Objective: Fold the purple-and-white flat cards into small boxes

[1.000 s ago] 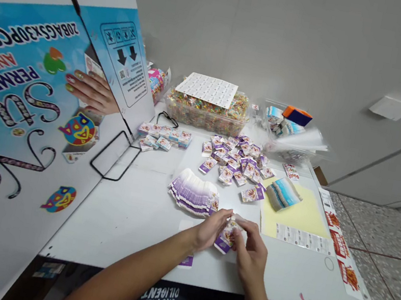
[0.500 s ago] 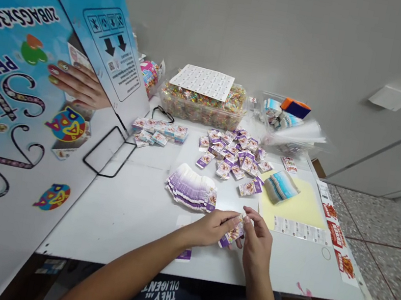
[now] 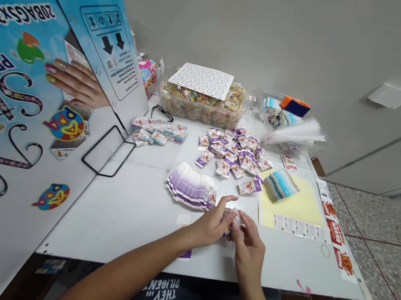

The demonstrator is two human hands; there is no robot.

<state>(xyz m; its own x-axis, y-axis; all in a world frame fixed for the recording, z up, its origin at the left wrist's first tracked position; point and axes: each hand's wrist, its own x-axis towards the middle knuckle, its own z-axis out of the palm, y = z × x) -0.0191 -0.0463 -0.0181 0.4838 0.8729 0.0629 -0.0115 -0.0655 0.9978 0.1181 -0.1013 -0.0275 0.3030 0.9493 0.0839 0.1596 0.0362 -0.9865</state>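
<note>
Close to the table's front edge, a small purple-and-white printed box point(image 3: 235, 215) is held between both hands and largely covered by fingers. My left hand point(image 3: 210, 226) pinches its left side, with the index finger lifted off it. On the other side my right hand point(image 3: 250, 240) closes its thumb and fingers on the box. A fanned stack of flat purple-and-white cartons point(image 3: 190, 187) lies just beyond my left hand. Farther back sits a loose heap of small purple-and-white boxes point(image 3: 229, 151). Under my left forearm, a flat purple-edged piece point(image 3: 185, 254) shows in part.
Behind the heap stands a clear tub point(image 3: 199, 111) of colourful small packets, topped by a printed sheet point(image 3: 202, 80). Bundled blue-and-brown cards point(image 3: 281, 186) rest on yellow paper point(image 3: 307, 202) at right. A large printed carton point(image 3: 31, 141) and a black wire stand point(image 3: 105, 174) occupy the left.
Both hands have shifted slightly left with the box. My left index finger has lifted away, and the fingers now cover more of the box.
</note>
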